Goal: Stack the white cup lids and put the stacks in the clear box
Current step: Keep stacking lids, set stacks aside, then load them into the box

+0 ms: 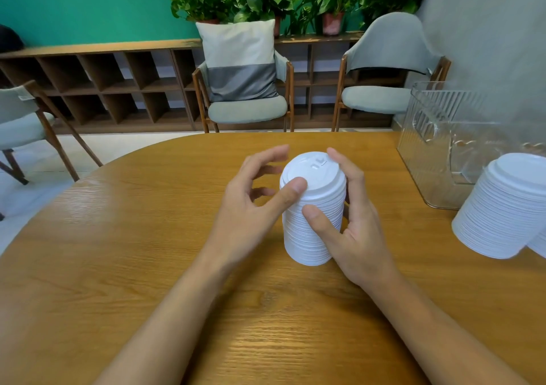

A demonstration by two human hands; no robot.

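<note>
A tall upright stack of white lids (313, 225) stands mid-frame; a second stack (502, 207) sits at right, below the clear box (428, 136) (ribbed walls).

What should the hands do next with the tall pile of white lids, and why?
Probably close the left hand round the stack of lids, ready to lift it to the clear box on the right. The stack stands upright on the table and the right hand wraps its side, but only the left thumb touches it, at the top rim.
</note>
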